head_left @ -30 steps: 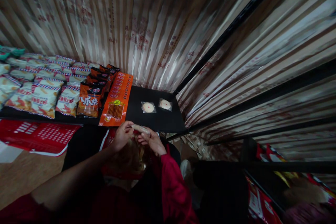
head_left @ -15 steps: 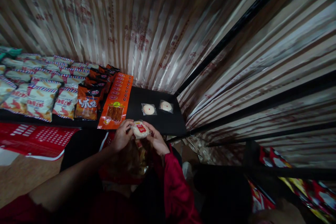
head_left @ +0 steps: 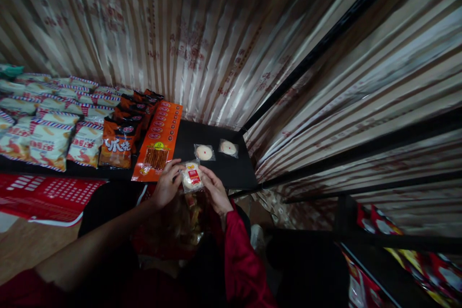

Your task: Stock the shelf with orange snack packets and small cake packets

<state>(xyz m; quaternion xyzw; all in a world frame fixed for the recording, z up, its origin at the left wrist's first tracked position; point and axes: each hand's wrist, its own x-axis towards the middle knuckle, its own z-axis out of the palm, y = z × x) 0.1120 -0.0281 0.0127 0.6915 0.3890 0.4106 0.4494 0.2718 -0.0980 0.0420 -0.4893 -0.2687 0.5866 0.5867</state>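
Both hands hold one small clear packet with a round white cake and a red label (head_left: 191,177) at the front edge of a black shelf (head_left: 234,173). My left hand (head_left: 166,184) grips its left side, my right hand (head_left: 215,189) its right side. Two similar round cake packets (head_left: 204,152) (head_left: 228,147) lie flat on the shelf just beyond. Below my hands sits a bag or basket of more snacks (head_left: 180,224), dim and hard to make out.
A long orange snack pack (head_left: 159,142) lies left of the cakes, then dark orange bags (head_left: 121,137) and rows of white striped bags (head_left: 54,130). A red basket (head_left: 46,192) sits lower left. Striped curtain backs the shelf; black rack bars (head_left: 361,139) run right.
The cake packet has turned from edge-on to face up, showing its red label, and both hands have risen slightly toward the shelf edge.
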